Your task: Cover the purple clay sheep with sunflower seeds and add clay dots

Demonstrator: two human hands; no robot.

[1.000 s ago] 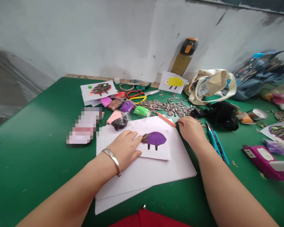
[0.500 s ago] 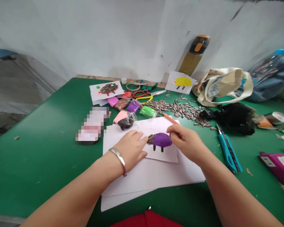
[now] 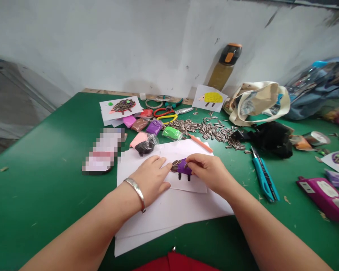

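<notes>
A small white card [image 3: 196,186] lies on larger white sheets [image 3: 158,222] and bears a purple clay animal body [image 3: 181,166] with two black legs. Striped sunflower seeds [image 3: 175,164] are set in its left end. My left hand [image 3: 152,177] rests open on the paper, its fingertips beside those seeds. Over the right part of the purple clay, my right hand [image 3: 210,169] pinches a sunflower seed [image 3: 187,164] between thumb and forefinger. The right hand hides that end of the body. An orange clay tool [image 3: 201,143] lies on the sheets just behind the right hand.
Loose sunflower seeds [image 3: 214,130] spread behind the sheets, near bagged clay [image 3: 154,127] and scissors [image 3: 169,114]. A teal utility knife [image 3: 265,177] lies at right, before a black bag [image 3: 274,139]. Finished cards [image 3: 209,98], a bottle [image 3: 224,66] and a tote [image 3: 260,105] stand behind.
My right hand has moved left and inward over the purple clay, bringing the seed onto it. My left hand stays on the paper. The whole view has shifted slightly.
</notes>
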